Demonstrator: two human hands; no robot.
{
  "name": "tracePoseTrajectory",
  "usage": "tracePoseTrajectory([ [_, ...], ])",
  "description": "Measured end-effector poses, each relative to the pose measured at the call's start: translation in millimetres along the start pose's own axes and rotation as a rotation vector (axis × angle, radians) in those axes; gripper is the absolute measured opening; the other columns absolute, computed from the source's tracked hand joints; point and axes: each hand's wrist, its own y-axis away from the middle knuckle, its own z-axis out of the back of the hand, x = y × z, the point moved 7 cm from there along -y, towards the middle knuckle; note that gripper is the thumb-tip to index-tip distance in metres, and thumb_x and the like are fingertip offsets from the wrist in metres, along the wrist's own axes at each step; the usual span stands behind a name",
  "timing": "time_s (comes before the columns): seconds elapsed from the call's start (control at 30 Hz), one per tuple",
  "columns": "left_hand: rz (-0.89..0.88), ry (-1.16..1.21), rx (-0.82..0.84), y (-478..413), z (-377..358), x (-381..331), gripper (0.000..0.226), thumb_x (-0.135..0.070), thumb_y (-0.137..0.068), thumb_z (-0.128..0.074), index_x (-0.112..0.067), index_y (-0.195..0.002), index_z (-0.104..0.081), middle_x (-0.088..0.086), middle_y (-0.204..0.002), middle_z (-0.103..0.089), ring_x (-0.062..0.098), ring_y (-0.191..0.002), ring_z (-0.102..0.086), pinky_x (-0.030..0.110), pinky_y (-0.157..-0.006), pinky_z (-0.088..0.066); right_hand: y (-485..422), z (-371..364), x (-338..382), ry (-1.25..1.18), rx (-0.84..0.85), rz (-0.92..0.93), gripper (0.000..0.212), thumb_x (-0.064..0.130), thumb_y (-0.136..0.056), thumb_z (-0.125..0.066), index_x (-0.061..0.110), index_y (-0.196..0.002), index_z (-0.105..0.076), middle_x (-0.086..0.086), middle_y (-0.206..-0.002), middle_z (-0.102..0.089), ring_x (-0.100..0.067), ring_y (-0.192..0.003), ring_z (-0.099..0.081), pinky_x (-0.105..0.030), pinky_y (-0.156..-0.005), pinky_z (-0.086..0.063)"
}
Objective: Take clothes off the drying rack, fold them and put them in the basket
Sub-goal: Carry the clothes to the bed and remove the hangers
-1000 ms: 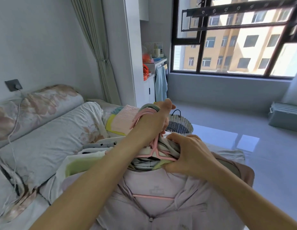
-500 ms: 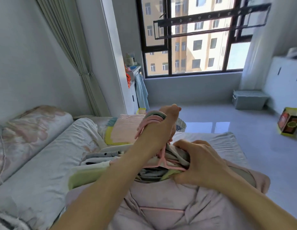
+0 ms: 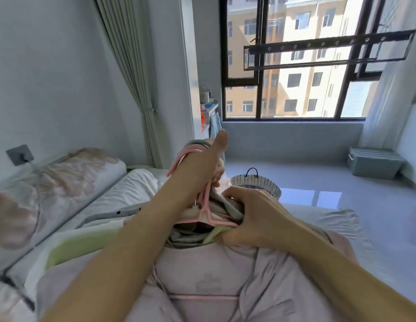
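From the head view, our left hand (image 3: 200, 175) sits just above the centre of the frame. Its fingers are curled round the bunched hooks of several pink hangers (image 3: 205, 211), with the thumb sticking up toward 12 o'clock. Our right hand (image 3: 255, 219), at about 3 o'clock from the hangers, is closed in a pinch on the necklines of the clothes (image 3: 188, 238), where grey and pale green layers are gathered against the hanger shoulders. The bundle is draped toward 6 o'clock, with a lilac top (image 3: 214, 266) outermost and another pink hanger bar showing through it. The bundle lies over the bed (image 3: 132, 194). The basket (image 3: 257, 183) stands on the floor at 1 o'clock from our hands, close behind them. The drying rack (image 3: 318, 51) hangs bare by the window, high at 1 o'clock.

We judge the clothes to be light, soft and limp, so they will sag and slide as soon as they leave the hangers. The hangers are stiff and thin, and their hooks may tangle. The best hold is at the collar, easing each neckline over one hanger shoulder at a time while the hooks are kept steady.
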Motion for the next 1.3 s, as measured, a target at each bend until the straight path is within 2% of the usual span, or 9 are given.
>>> tracePoseTrajectory([
  [0.2, 0.173, -0.057, -0.152, -38.8, 47.3, 114.5, 0.083, -0.098, -0.052, -0.036, -0.023, -0.084, -0.051, -0.001, -0.043, -0.034, 0.017, -0.041, -0.035, 0.038, -0.061, -0.038, -67.8, -104.3, -33.3, -0.041, 0.195, 0.098, 0.051, 0.053, -0.048, -0.067, 0.019, -0.082, -0.051, 0.006, -0.062, -0.050, -0.020, -0.063, -0.049, -0.019, -0.066, -0.034],
  [0.33, 0.256, -0.055, -0.249, -40.7, 68.4, 190.3, 0.067, -0.084, -0.074, -0.034, -0.027, -0.101, -0.056, -0.003, -0.045, -0.036, 0.017, -0.044, -0.036, 0.042, -0.060, -0.041, -93.8, -182.5, -51.6, -0.032, 0.359, 0.168, 0.046, 0.049, -0.056, -0.067, 0.021, -0.089, -0.050, 0.004, -0.066, -0.056, -0.021, -0.065, -0.052, -0.026, -0.084, -0.036],
  [0.5, 0.334, 0.010, -0.314, -60.6, 91.9, 260.5, 0.057, -0.056, -0.088, -0.036, -0.027, -0.137, -0.043, -0.002, -0.050, -0.033, 0.010, -0.043, -0.030, 0.027, -0.049, -0.030, -134.0, -256.3, -71.6, -0.032, 0.469, 0.179, 0.045, 0.052, -0.062, -0.066, 0.029, -0.095, -0.047, 0.010, -0.075, -0.059, -0.019, -0.069, -0.053, -0.030, -0.094, -0.031],
  [0.7, 0.335, -0.025, -0.383, -132.8, 136.0, 306.9, 0.045, -0.053, -0.096, -0.034, -0.031, -0.133, -0.047, -0.006, -0.051, -0.041, 0.008, -0.049, -0.042, 0.034, -0.066, -0.046, -210.0, -294.8, -96.5, -0.039, 0.431, 0.105, 0.046, 0.060, -0.057, -0.054, 0.030, -0.090, -0.045, 0.015, -0.066, -0.050, -0.013, -0.070, -0.052, -0.035, -0.106, -0.022],
  [0.9, 0.319, -0.024, -0.335, -221.3, 177.7, 338.4, 0.036, -0.046, -0.101, -0.032, -0.030, -0.129, -0.045, -0.001, -0.054, -0.042, 0.007, -0.047, -0.043, 0.034, -0.063, -0.046, -299.4, -330.0, -119.1, -0.067, 0.433, 0.080, 0.052, 0.063, -0.052, -0.053, 0.037, -0.097, -0.046, 0.021, -0.068, -0.050, -0.011, -0.075, -0.054, -0.032, -0.101, -0.024],
  [1.0, 0.342, -0.055, -0.339, -258.5, 188.3, 364.6, 0.043, -0.050, -0.099, -0.034, -0.025, -0.132, -0.045, 0.025, -0.091, -0.061, 0.031, -0.087, -0.063, 0.043, -0.085, -0.049, -333.0, -357.4, -142.7, -0.055, 0.409, 0.054, 0.047, 0.059, -0.056, -0.063, 0.034, -0.094, -0.049, 0.013, -0.072, -0.058, -0.012, -0.070, -0.052, -0.030, -0.091, -0.031],
  [1.1, 0.357, -0.034, -0.263, -288.5, 180.8, 406.2, 0.048, -0.050, -0.098, -0.036, -0.019, -0.133, -0.046, 0.035, -0.125, -0.049, 0.048, -0.117, -0.048, 0.053, -0.100, -0.040, -348.2, -394.3, -176.2, -0.042, 0.445, -0.023, 0.054, 0.056, -0.057, -0.066, 0.032, -0.103, -0.053, 0.009, -0.083, -0.064, -0.013, -0.078, -0.057, -0.030, -0.088, -0.035],
  [1.23, 0.505, -0.020, -0.142, -303.8, 166.6, 470.4, 0.055, -0.056, -0.096, -0.037, -0.015, -0.131, -0.049, 0.017, -0.093, -0.066, 0.027, -0.092, -0.064, 0.042, -0.091, -0.046, -351.7, -449.0, -212.8, 0.019, 0.532, -0.138, 0.059, 0.056, -0.064, -0.065, 0.035, -0.117, -0.050, 0.014, -0.101, -0.063, -0.014, -0.096, -0.058, -0.033, -0.096, -0.032],
  [1.3, 0.672, -0.081, -0.041, -311.8, 168.1, 503.4, 0.083, -0.077, -0.082, -0.037, -0.010, -0.128, -0.053, 0.009, -0.101, -0.068, 0.019, -0.095, -0.063, 0.036, -0.092, -0.049, -353.7, -475.0, -227.9, 0.095, 0.489, -0.179, 0.071, 0.060, -0.068, -0.062, 0.038, -0.133, -0.042, 0.013, -0.124, -0.055, -0.016, -0.120, -0.050, -0.042, -0.113, -0.016],
])
